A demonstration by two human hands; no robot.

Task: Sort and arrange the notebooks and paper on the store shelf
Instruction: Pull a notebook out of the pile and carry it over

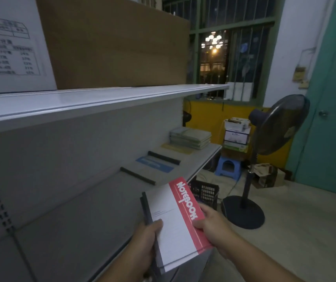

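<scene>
Both hands hold a small stack of notebooks (175,220) just above the near front edge of the lower shelf (71,220). The top cover is white with a red band reading "Notebook", and black spines show along its left side. The left hand (144,241) grips the spine side, thumb pressed on the white cover and fingers curled underneath. The right hand (211,226) pinches the red band, thumb on top.

On the upper shelf (81,102) a large brown cardboard box (112,47) stands beside a white printed box (10,47) at the left. A pedestal fan (275,127) stands on the floor at the right. At the far end of the lower shelf lies a pile of greenish notebooks (190,137). Nearer lie a blue-covered notebook (157,162) and a grey notebook (137,176), each flat, with a black spine. A black crate (205,192) sits on the floor below the shelf, and a blue stool (227,165) stands farther back.
</scene>
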